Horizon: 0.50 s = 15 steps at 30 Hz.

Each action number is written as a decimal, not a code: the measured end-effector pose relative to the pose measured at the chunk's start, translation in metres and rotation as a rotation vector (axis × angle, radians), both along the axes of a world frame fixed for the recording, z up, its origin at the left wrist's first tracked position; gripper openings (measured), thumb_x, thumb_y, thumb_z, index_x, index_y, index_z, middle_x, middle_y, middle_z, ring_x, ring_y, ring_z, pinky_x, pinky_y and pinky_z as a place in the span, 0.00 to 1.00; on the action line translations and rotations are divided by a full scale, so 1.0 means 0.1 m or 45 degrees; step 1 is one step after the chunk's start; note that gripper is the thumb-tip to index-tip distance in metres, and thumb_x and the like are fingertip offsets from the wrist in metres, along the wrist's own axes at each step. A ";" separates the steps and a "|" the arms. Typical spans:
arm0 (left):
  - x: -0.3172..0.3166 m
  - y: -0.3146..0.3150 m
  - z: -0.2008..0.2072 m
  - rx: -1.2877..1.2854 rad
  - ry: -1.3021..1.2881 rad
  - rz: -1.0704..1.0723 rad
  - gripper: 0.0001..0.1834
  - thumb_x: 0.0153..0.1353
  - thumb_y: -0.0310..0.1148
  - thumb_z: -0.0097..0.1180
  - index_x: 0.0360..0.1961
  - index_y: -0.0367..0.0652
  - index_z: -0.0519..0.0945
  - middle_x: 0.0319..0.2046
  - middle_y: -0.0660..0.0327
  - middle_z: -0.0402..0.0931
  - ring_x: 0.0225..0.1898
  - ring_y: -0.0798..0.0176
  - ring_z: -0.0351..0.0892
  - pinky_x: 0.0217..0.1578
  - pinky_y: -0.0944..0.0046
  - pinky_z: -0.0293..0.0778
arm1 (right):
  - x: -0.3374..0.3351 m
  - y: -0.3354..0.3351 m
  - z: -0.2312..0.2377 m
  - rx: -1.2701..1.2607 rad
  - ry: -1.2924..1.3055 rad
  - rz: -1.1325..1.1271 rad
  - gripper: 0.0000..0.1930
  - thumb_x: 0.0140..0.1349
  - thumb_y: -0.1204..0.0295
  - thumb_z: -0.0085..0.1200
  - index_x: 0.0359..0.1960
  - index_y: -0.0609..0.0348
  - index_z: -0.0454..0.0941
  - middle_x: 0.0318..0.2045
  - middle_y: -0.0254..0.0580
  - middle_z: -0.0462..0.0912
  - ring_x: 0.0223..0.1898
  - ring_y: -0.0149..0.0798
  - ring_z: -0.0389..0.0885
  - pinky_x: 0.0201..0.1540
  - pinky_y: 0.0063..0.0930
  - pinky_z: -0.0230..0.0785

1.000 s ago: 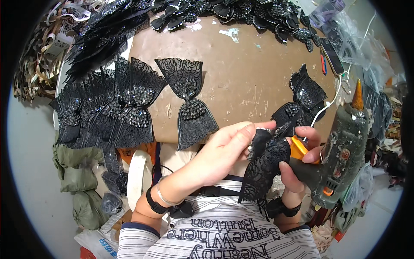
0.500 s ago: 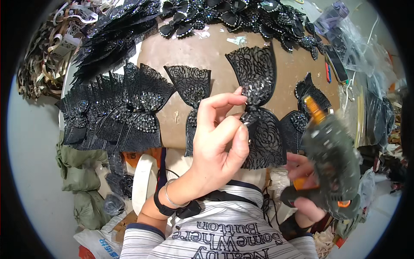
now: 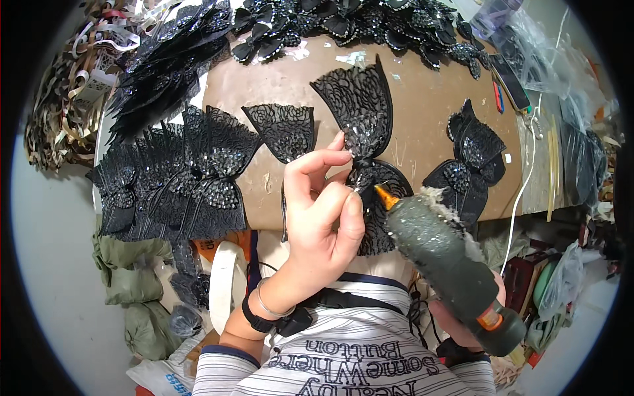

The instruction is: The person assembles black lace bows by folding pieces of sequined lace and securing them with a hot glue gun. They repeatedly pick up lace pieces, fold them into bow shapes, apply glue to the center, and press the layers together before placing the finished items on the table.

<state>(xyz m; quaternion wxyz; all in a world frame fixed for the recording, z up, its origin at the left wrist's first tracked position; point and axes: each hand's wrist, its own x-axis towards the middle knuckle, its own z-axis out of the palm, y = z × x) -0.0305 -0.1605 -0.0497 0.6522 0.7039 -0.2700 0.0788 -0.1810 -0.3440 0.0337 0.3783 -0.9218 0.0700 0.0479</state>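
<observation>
My left hand (image 3: 321,214) is closed in a pinch on a black lace bow (image 3: 356,99), gripping it near its narrow, beaded middle. The bow stands with one wing up and the other below, over the table's near part. My right hand (image 3: 456,322) is wrapped round a dark green glue gun (image 3: 439,257), which hides most of its fingers. The gun's orange nozzle (image 3: 386,197) points at the lower part of the bow, just right of my left fingertips. Whether the tip touches the lace, I cannot tell.
Finished-looking bows (image 3: 218,171) overlap in a row at the left; another bow (image 3: 467,158) lies at right. Small black bows (image 3: 356,23) pile along the far edge of the brown tabletop (image 3: 422,99). A phone (image 3: 510,80) and a white cord (image 3: 525,198) are at right.
The glue gun has come left from the right side, its nozzle swinging toward the bow. My left hand and the bow have shifted slightly left in the picture.
</observation>
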 end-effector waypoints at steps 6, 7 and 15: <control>-0.03 0.01 -0.04 -0.151 0.173 -0.096 0.13 0.67 0.27 0.43 0.26 0.31 0.71 0.50 0.49 0.60 0.61 0.44 0.65 0.55 0.54 0.71 | 0.07 0.02 0.09 0.146 0.266 -0.051 0.26 0.38 0.67 0.67 0.43 0.58 0.78 0.41 0.43 0.79 0.44 0.48 0.77 0.49 0.39 0.67; -0.04 0.01 -0.05 -0.162 0.168 -0.098 0.13 0.67 0.27 0.43 0.26 0.31 0.71 0.50 0.49 0.60 0.61 0.44 0.65 0.55 0.53 0.70 | 0.08 0.03 0.09 0.160 0.273 -0.049 0.26 0.38 0.67 0.67 0.43 0.58 0.78 0.41 0.43 0.79 0.44 0.49 0.77 0.50 0.40 0.67; -0.04 -0.01 -0.07 -0.250 0.158 -0.098 0.12 0.68 0.29 0.42 0.30 0.31 0.71 0.49 0.49 0.60 0.62 0.42 0.64 0.57 0.51 0.68 | 0.04 0.01 0.04 0.014 0.149 0.059 0.25 0.38 0.68 0.67 0.43 0.57 0.79 0.37 0.41 0.81 0.39 0.43 0.79 0.46 0.37 0.69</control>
